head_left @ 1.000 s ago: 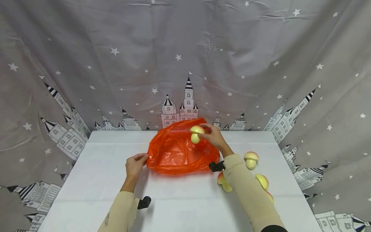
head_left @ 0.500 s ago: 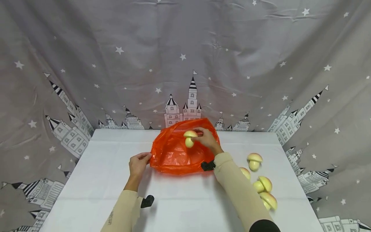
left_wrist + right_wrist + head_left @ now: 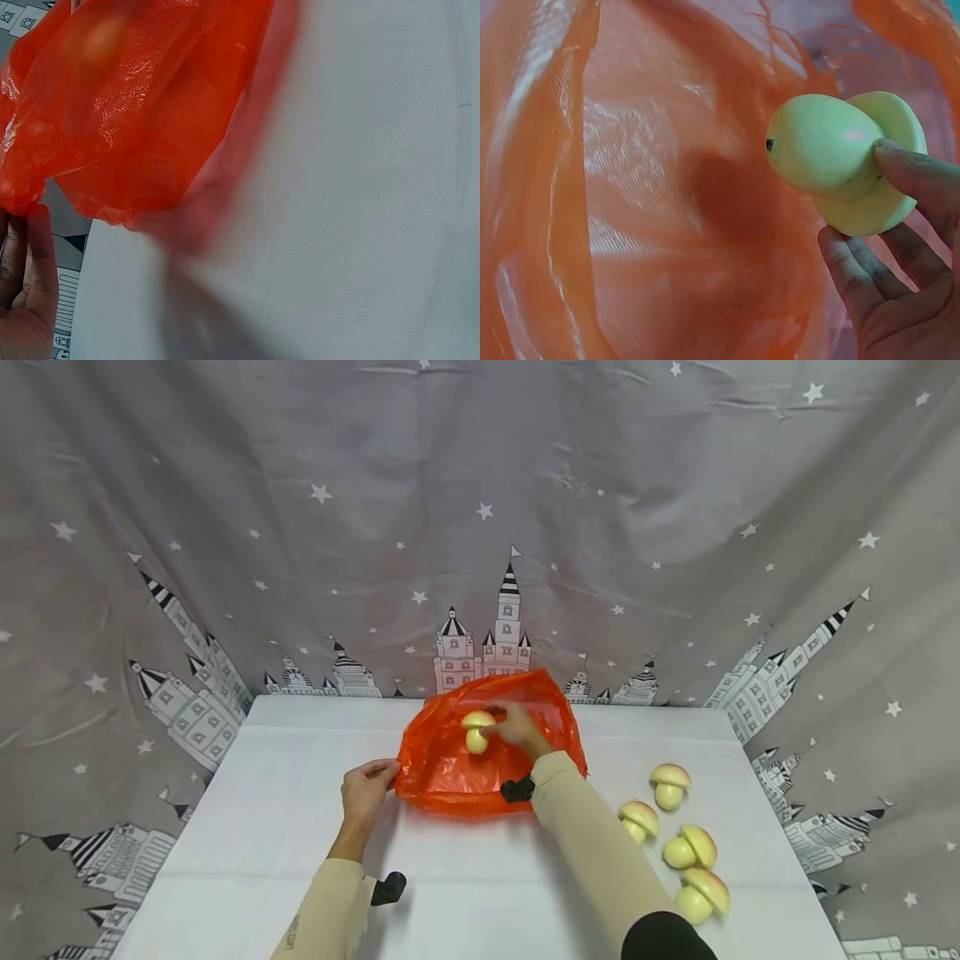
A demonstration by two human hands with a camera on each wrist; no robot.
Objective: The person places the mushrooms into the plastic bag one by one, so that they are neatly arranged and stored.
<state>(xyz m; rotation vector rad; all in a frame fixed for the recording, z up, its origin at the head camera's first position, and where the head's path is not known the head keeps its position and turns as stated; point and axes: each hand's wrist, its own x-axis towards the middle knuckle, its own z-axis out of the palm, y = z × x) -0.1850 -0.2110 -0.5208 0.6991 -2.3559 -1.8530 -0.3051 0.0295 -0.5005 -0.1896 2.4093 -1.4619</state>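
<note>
- Near the middle of the bench's far edge, a red plastic bag (image 3: 442, 777) gapes on the bench (image 3: 465, 893).
- At the bag's left rim, the left hand (image 3: 366, 792) pinches the plastic.
- At the bag's mouth, the right hand (image 3: 517, 728) grips a yellow mushroom (image 3: 476, 739) between thumb and fingers, cap up.
- Toward the bench's right edge, four similar mushrooms (image 3: 688, 847) lie loosely grouped.
- Beyond the far edge hangs a grey curtain (image 3: 360, 527) printed with castles and stars.

Before a curtain (image 3: 360, 452), a bag (image 3: 450, 779) is set near the bench's (image 3: 247, 827) far edge; one mushroom (image 3: 476, 742) is held at the bag's mouth, four mushrooms (image 3: 670, 777) are scattered toward the right edge.
</note>
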